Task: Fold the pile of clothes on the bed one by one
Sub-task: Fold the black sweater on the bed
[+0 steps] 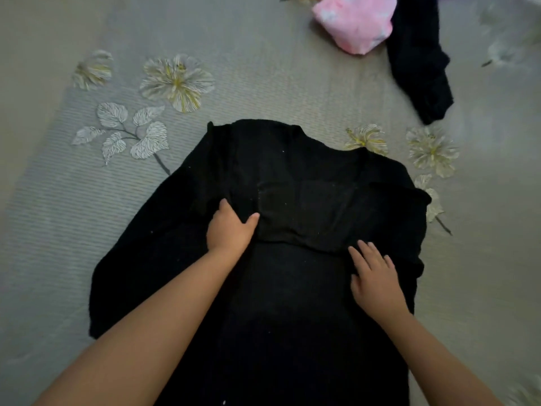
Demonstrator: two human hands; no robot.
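A large black knit garment (281, 177) lies spread on the bed, with a folded flap lying across its middle. My left hand (229, 228) sits on the garment at the flap's left end, thumb out and fingers tucked into a dark fold, gripping the cloth. My right hand (373, 276) lies flat on the garment below the flap's right end, fingers straight and spread, pressing the fabric down.
The bed has a grey bedspread (263, 68) with pale flower and leaf prints. At the far right lie a pink garment (355, 22) and another black garment (418, 63). Bare bedspread stretches to the left and beyond the black knit garment.
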